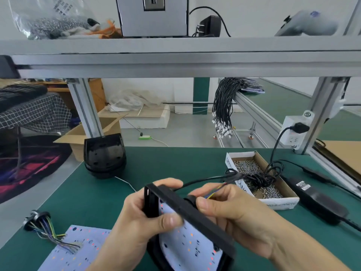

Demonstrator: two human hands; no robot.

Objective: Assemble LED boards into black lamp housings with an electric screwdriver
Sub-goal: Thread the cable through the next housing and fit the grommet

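A black lamp housing (187, 212) is tilted up on edge above the green mat, with a white LED board (189, 239) sitting inside it. My left hand (136, 218) grips the housing's left end, thumb on the board side. My right hand (224, 204) pinches a black round fitting and coloured wires (213, 192) at the housing's back. A second LED board (78, 249) lies flat at the lower left, its coloured wires running to a black round connector (36, 219). No screwdriver is clearly in view on the bench.
A cardboard box of silver screws (259, 173) stands at the right with a coiled black cable on it. A black power adapter (316, 200) lies further right. Stacked black domed housings (104, 155) sit at the mat's far left corner. A power strip (293, 132) hangs on the frame post.
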